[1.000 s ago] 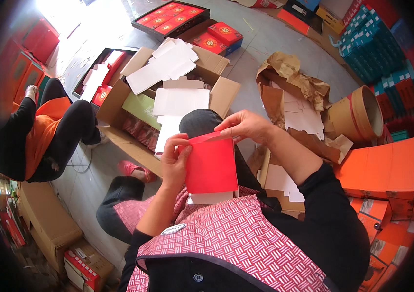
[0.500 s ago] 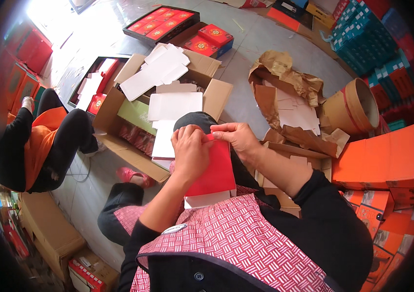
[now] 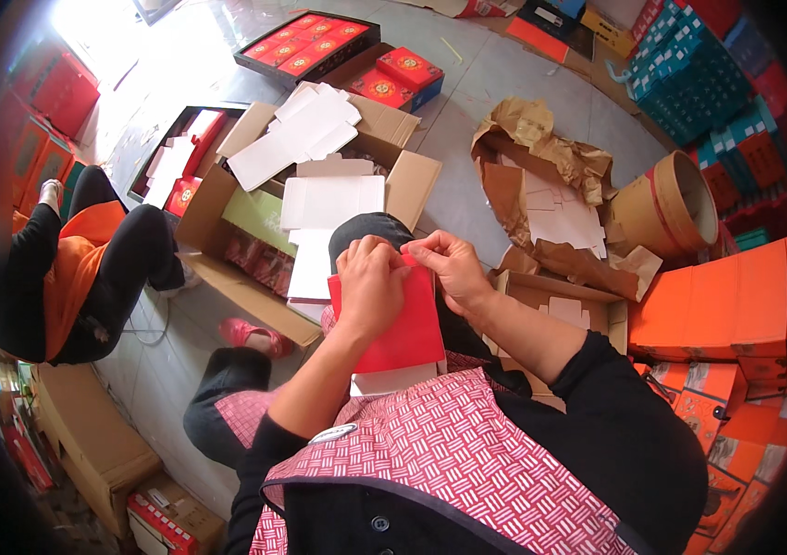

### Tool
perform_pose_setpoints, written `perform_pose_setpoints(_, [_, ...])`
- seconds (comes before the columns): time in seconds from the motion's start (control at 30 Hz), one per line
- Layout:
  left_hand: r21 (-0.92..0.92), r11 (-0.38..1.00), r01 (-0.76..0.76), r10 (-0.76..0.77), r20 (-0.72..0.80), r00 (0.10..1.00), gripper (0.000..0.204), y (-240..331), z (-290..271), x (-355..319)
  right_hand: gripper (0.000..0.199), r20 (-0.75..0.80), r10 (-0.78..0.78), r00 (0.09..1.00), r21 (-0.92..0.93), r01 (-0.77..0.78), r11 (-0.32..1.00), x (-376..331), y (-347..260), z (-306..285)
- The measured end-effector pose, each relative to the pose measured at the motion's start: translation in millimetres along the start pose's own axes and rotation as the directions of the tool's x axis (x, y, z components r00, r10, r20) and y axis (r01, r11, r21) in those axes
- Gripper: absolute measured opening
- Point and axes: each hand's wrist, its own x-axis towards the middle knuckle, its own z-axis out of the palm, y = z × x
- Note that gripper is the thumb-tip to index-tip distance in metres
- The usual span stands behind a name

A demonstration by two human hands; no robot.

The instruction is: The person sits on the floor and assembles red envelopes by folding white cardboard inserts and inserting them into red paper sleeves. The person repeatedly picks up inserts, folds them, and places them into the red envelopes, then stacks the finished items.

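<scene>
A red folded card piece (image 3: 409,333), perhaps a flat box, lies over my raised knee, with a white card panel (image 3: 393,380) at its near edge. My left hand (image 3: 373,287) rests on its far left part with curled fingers, pressing it. At the far right corner my right hand (image 3: 450,265) pinches the red edge between thumb and fingers. The two hands are close together, fingertips a little apart. What lies under my left fingers is hidden. White flat box blanks (image 3: 331,202) lie just beyond my hands.
An open cardboard carton (image 3: 275,314) stands ahead on the left. Brown crumpled paper (image 3: 504,190) and a cardboard drum (image 3: 662,213) are at right, by orange boxes (image 3: 726,296). Another person (image 3: 88,268) sits at left. Trays of red boxes (image 3: 305,46) lie farther off.
The red card now shows to the left of my left hand, where it did not before. My right hand has shifted slightly, still pinching the corner.
</scene>
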Motion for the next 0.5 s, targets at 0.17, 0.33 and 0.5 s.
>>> perform_pose_setpoints(0.17, [-0.011, 1.0, 0.011, -0.011, -0.016, 1.0, 0.017, -1, 2, -2, 0.01, 0.107, 0.054, 0.993, 0.014, -0.056, 0.998, -3, -2, -8])
perform_pose_setpoints(0.33, [0.044, 0.997, 0.071, -0.072, 0.015, 0.997, 0.017, 1, 3, -3, 0.017, 0.178, -0.097, 0.979, -0.272, 0.144, 0.951, -14, -5, -2])
perform_pose_setpoints(0.5, [0.024, 1.0, 0.006, -0.001, -0.208, 0.978, 0.033, -6, -34, -14, 0.034, 0.196, -0.29, 0.937, -0.423, 0.347, 0.837, -33, 8, -1])
